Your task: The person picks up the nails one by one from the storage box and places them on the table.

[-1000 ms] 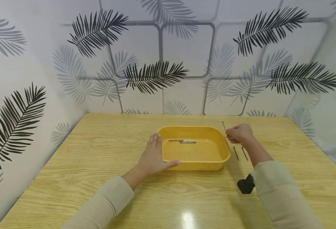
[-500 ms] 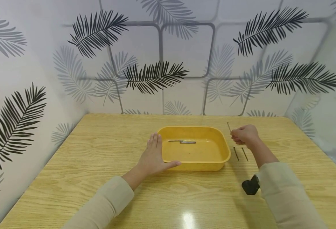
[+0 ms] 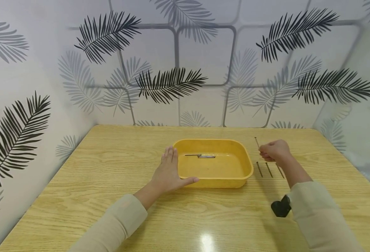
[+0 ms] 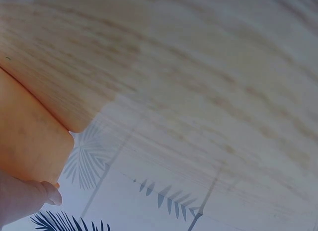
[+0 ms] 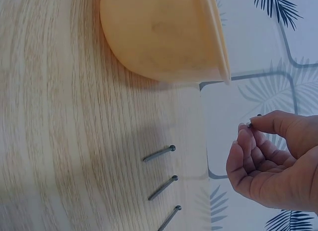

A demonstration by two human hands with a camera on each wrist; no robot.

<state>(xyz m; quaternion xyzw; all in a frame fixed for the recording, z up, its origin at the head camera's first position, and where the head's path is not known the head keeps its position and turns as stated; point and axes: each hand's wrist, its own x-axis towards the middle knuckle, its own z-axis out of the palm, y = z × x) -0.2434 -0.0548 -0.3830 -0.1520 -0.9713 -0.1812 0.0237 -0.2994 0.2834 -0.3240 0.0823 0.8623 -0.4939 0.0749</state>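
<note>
A yellow plastic tray (image 3: 218, 183) stands on the table, with a few thin metal nails (image 3: 206, 156) lying inside. My left hand (image 3: 169, 173) rests along its left side, fingers straight over the rim and thumb stretched along the front. In the left wrist view the thumb (image 4: 47, 193) touches the orange-looking tray wall (image 4: 30, 126). To the right of the tray, my right hand (image 3: 274, 150) pinches a nail (image 3: 256, 141) that points up and away. In the right wrist view that nail is mostly hidden by the right hand (image 5: 278, 159).
Three more nails lie in a row on the wooden table (image 3: 109, 168) beside the tray, the nearest to it being the left nail (image 3: 259, 169). A black device (image 3: 281, 206) sits at the right sleeve. A leaf-patterned wall (image 3: 204, 52) rises behind the table.
My right hand has moved right, away from the tray, and slightly nearer to me, still pinching the nail. A third nail on the table has come out from behind the forearm. The left hand stays put.
</note>
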